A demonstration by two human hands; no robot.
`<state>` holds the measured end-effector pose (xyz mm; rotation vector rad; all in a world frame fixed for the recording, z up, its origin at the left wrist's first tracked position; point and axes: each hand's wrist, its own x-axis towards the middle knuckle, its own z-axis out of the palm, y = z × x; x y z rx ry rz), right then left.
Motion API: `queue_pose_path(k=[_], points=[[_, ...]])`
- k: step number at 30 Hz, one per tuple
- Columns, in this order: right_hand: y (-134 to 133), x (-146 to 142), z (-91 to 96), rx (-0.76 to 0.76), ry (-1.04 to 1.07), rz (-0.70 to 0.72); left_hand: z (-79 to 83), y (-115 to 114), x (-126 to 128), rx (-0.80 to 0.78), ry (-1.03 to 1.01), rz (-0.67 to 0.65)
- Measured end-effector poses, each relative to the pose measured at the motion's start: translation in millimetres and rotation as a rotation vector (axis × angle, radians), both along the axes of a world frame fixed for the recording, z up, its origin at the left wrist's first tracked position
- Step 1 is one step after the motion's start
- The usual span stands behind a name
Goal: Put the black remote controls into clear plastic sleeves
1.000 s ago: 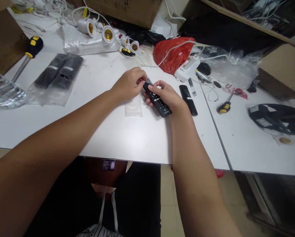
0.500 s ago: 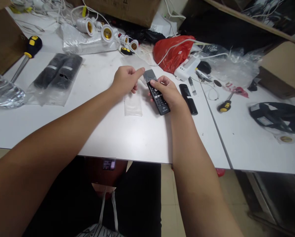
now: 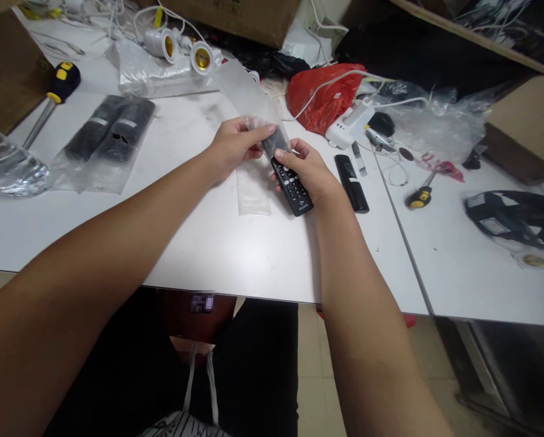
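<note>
Okay, so the right hand (image 3: 311, 173) grips the remote (image 3: 295, 189) over the worktop (image 3: 199, 249), thumb on top, and the left hand (image 3: 233, 142) pinches the clear sleeve (image 3: 244, 91) around its far end. I'd hold the remote straight and ease the film along evenly so the corners don't snag. Second remote (image 3: 351, 185) lies just right, well out of the way.

Two hands (image 3: 234, 144) and two black remote controls (image 3: 294, 189) are present. Other contents: two screwdrivers (image 3: 64, 82), two wrapped dark bundles (image 3: 129, 130), one large red bag (image 3: 320, 100), one white power strip (image 3: 350, 126).
</note>
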<state>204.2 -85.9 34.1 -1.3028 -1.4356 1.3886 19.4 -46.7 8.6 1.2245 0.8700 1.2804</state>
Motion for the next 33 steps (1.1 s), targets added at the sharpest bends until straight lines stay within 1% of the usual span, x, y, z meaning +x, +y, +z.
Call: queue_pose_path(k=[9, 16, 20, 26, 30, 33], points=[[-1, 1, 4.3, -0.034, 0.026, 0.04, -3.8, 8, -2, -0.04, -0.023, 0.051], [-1, 4, 4.0, -0.048, 0.08, 0.051, -0.1, 5, -5, -0.071, -0.126, 0.006], [-2, 4, 3.3, -0.057, 0.047, 0.027, -4.0, 11, -6, -0.037, -0.026, 0.017], [0, 5, 0.7, -0.055, 0.097, 0.016, -9.8, 15, -9, 0.102, 0.15, 0.008], [3, 5, -2.2, -0.044, 0.114, 0.007, -7.9, 13, -9, 0.069, 0.107, 0.055], [4, 5, -2.7, -0.032, 0.11, 0.012, -6.8, 14, -8, 0.054, 0.081, 0.063]])
